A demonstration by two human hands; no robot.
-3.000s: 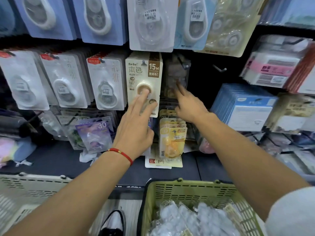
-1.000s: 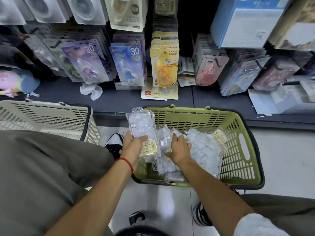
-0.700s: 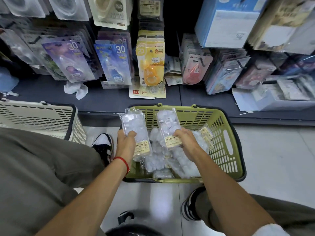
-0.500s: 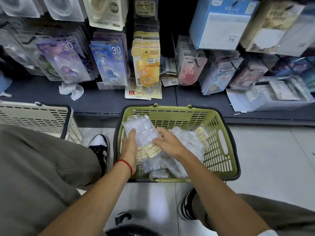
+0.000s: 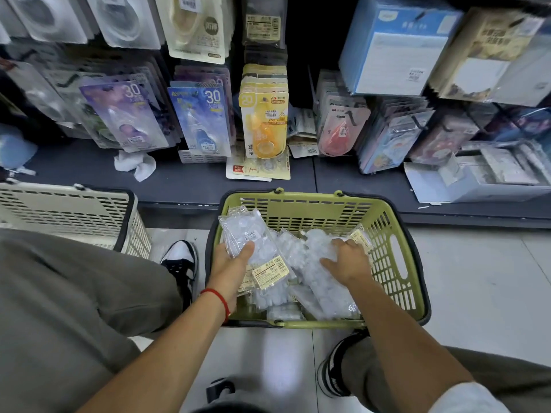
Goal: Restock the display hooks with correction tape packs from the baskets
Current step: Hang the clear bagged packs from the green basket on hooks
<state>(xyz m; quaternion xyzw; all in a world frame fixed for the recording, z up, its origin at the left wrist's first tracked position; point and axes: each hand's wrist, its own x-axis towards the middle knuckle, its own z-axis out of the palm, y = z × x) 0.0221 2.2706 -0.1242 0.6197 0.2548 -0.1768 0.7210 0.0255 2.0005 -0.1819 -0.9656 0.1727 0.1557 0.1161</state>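
A green basket [image 5: 390, 245] on the floor holds several clear packs of white correction tapes [image 5: 325, 281]. My left hand [image 5: 231, 259], with a red string at the wrist, grips a small stack of these packs [image 5: 250, 234] over the basket's left side. My right hand [image 5: 347, 259] reaches into the heap at the right, fingers curled onto a pack; whether it grips one is unclear. Above, hooks carry hanging packs: purple [image 5: 128, 117], blue [image 5: 202, 114], yellow [image 5: 264, 114] and pink [image 5: 338, 126].
A cream basket [image 5: 74, 216] stands at the left beside my knee. A dark shelf ledge [image 5: 89, 171] runs under the hooks, with a crumpled white paper [image 5: 134, 163] and loose cards on it. Boxes [image 5: 393, 49] fill the upper right. My shoes rest on the pale floor.
I turned from the hooks down to the green basket. My right hand picked a pack, passed it onto the stack in my left hand, then moved right into the heap.
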